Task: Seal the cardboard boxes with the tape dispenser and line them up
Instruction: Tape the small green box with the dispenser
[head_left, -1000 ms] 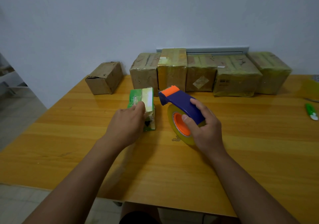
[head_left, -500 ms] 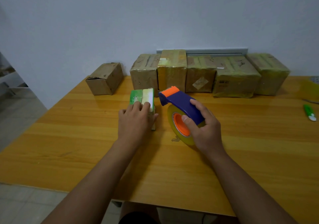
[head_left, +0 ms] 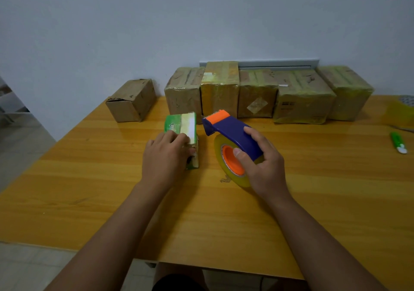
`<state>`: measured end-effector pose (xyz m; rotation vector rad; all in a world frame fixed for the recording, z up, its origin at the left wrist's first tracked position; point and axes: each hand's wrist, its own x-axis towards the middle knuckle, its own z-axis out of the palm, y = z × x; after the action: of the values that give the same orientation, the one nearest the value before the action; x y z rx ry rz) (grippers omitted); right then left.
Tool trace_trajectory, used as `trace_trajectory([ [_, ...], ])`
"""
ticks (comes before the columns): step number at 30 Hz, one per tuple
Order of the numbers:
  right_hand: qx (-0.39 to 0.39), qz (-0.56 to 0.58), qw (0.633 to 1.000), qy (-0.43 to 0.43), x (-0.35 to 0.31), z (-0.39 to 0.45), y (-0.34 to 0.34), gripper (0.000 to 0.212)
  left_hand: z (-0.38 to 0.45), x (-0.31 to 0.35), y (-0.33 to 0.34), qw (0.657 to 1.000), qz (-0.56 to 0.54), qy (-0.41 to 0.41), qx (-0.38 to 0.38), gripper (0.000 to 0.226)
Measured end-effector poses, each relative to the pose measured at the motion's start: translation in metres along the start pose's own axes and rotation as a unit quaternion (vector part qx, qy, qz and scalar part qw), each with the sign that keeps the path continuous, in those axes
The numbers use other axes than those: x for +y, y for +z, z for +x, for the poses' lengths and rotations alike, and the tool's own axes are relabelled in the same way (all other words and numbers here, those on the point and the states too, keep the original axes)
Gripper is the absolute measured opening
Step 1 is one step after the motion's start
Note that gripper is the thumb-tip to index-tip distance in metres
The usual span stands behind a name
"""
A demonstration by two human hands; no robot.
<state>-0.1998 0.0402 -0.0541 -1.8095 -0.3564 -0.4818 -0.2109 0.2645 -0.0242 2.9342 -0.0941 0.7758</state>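
Note:
A small green box (head_left: 177, 122) with a pale strip of tape along its top lies on the wooden table (head_left: 224, 219), left of centre. My left hand (head_left: 164, 158) covers its near end, fingers on the top and thumb curled against the near face. My right hand (head_left: 262, 165) grips a blue tape dispenser (head_left: 226, 127) with an orange blade guard and a yellowish roll on an orange core. The dispenser is just right of the green box, its roll edge resting on the table. Several taped cardboard boxes (head_left: 257, 95) stand in a row against the back wall.
A lone brown cardboard box (head_left: 132, 100) sits apart at the back left. A green cutter (head_left: 398, 142) lies at the right, with a yellowish tape roll (head_left: 403, 111) behind it at the frame edge. The table's left edge drops to the floor.
My left hand shifted on the green box, first up over its top, then back down to its near end. The right hand and dispenser stayed where they were.

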Motion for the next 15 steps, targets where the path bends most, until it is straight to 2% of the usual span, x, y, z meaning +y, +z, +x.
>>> trace_trajectory([
  [5,0.001,-0.003,1.0,0.0,0.0,0.0,0.001,0.057,-0.005,-0.002,0.0,1.0,-0.005,0.006,0.005,0.033],
  [8,0.003,-0.003,1.0,0.0,0.0,0.0,0.001,0.056,-0.004,-0.006,-0.009,0.995,-0.092,-0.027,-0.028,0.046],
  [11,0.004,0.002,1.0,0.0,-0.002,0.0,0.001,0.054,0.011,-0.019,-0.011,0.98,-0.177,-0.055,-0.07,0.041],
  [15,0.001,0.0,1.0,-0.001,-0.002,-0.001,0.0,0.054,0.019,-0.028,-0.006,0.978,-0.197,-0.032,-0.067,0.032],
])
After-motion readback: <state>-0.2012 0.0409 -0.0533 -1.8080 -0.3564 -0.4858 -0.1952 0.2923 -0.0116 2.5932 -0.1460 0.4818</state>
